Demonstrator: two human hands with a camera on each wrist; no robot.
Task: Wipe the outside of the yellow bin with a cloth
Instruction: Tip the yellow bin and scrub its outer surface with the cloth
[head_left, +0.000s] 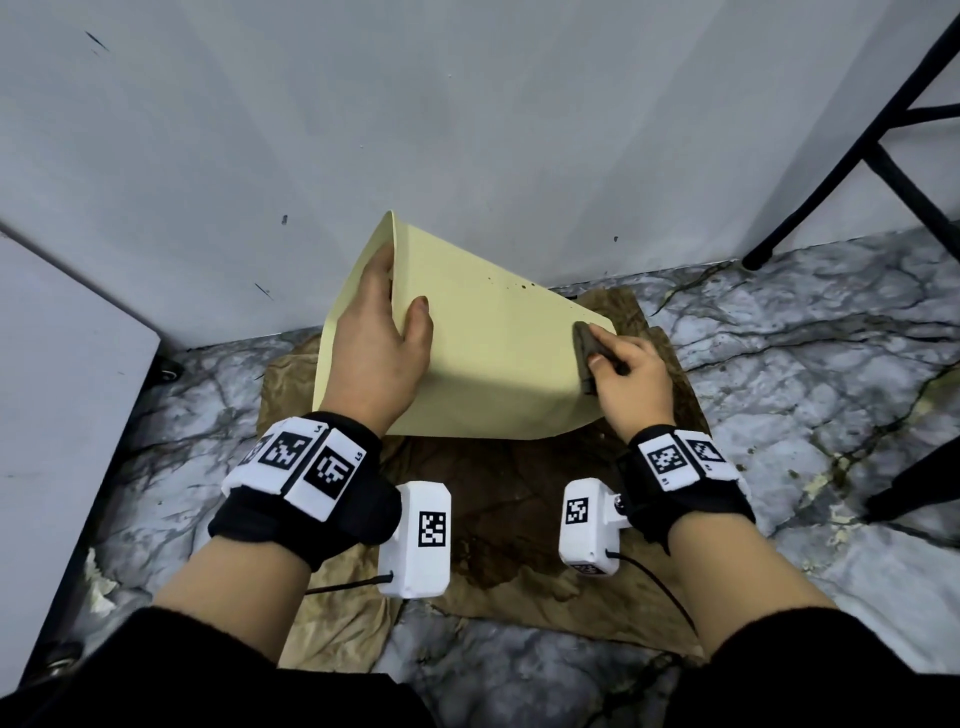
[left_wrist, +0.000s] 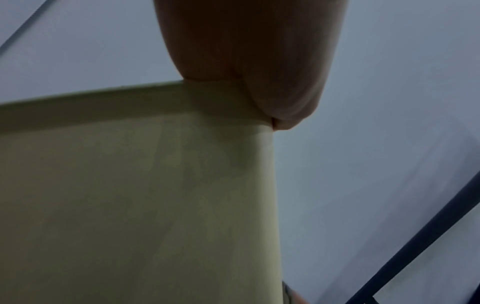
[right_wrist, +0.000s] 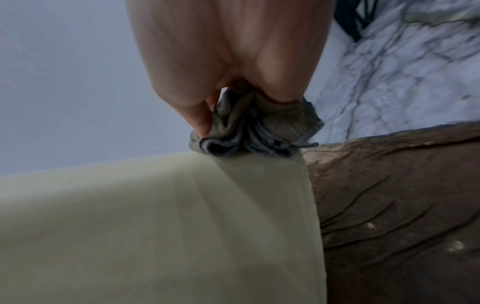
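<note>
The pale yellow bin (head_left: 483, 353) lies tipped on its side on a brown paper sheet, its open mouth facing left. My left hand (head_left: 382, 332) grips the bin's rim, thumb on the outer wall and fingers inside the mouth. My right hand (head_left: 623, 369) holds a bunched grey cloth (head_left: 584, 353) against the bin's upper right edge near its base. In the right wrist view the cloth (right_wrist: 249, 133) is pinched in the fingers and touches the bin (right_wrist: 182, 226). A few dark specks mark the bin's top wall (head_left: 514, 286). The left wrist view shows the palm on the bin's rim (left_wrist: 103, 107).
A stained brown paper sheet (head_left: 519, 519) covers the marble-patterned floor (head_left: 779, 364). White walls (head_left: 467, 130) stand right behind the bin. Black metal chair legs (head_left: 883, 156) rise at the right. A white panel (head_left: 62, 389) stands at the left.
</note>
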